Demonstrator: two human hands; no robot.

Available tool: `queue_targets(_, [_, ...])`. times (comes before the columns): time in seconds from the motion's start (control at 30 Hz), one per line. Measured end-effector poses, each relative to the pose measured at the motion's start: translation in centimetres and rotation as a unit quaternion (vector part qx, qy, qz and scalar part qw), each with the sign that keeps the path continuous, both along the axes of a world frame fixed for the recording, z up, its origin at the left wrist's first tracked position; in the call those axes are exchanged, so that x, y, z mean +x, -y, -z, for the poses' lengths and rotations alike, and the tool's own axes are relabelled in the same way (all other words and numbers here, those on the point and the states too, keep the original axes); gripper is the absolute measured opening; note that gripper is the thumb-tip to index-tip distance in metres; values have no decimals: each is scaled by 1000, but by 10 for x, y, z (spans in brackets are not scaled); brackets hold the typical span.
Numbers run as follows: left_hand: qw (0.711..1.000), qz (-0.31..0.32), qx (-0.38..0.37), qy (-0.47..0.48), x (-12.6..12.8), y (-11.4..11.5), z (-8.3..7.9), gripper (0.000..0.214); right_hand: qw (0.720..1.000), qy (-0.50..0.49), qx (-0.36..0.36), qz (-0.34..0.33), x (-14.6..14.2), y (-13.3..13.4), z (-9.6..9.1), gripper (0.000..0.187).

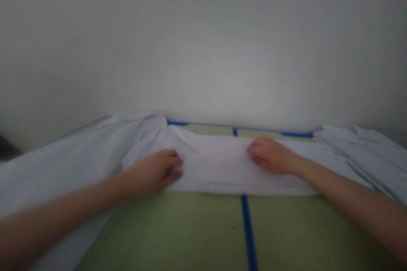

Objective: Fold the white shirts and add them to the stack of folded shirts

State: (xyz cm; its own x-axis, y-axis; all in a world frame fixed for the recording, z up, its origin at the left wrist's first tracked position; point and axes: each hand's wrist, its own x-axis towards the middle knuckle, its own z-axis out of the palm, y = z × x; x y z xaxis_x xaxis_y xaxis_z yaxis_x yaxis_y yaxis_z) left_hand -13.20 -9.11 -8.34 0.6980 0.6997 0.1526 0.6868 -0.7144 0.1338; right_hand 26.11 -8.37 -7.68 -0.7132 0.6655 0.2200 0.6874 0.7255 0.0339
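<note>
A folded strip of white cloth, likely a garment though its kind does not show, lies across the middle of a green mat. My left hand rests on its left part, thumb and fingers apart with a gap between them. On the right part, my right hand presses down with its fingers curled and drawn together at the cloth. The fingertips are blurred. A raised fold stands in the cloth just beyond my left hand.
Another white cloth spreads along the left side, under my left forearm. More white cloth is heaped at the right. The green mat has a blue seam. A pale wall rises behind its far edge.
</note>
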Motion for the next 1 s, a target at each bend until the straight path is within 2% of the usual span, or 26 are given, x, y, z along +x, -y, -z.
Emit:
queue_targets(0.07, [1000,-2,-10,-2,-13,2,6,37,999,-8,22,30,12,-18,12,51])
queue_targets(0.17, [1000,0,-5,-6,-32,5,15,41,999,1,-23,48,30,-31,36,67])
queue_targets(0.23, [1000,14,-8,-14,-37,7,13,45,997,10,-62,53,38,-33,48,68])
queue_targets(0.3, [999,43,-15,-26,-30,7,3,52,995,21,-83,52,42,-34,53,70])
queue_targets(0.37, [995,86,-19,-38,-8,4,-9,58,994,36,-98,44,43,-35,51,74])
queue_targets(0.47, [990,132,-18,-40,43,-8,-20,59,991,53,-112,40,39,-35,45,79])
queue_targets(0.57, [989,141,-21,-47,91,-23,-11,65,991,54,-107,60,41,-32,43,80])
queue_targets(0.63, [987,143,-34,-63,108,-32,2,72,990,54,-100,78,51,-28,45,78])
queue_targets(0.77, [987,143,-31,-60,109,-38,23,84,986,56,-98,124,105,-17,51,72])
queue_targets(0.9, [988,142,-22,-60,97,-36,25,92,972,46,-106,203,174,-4,52,68])
queue_targets(1.0, [988,141,-24,-67,95,-35,23,94,963,30,-95,251,211,2,55,67])
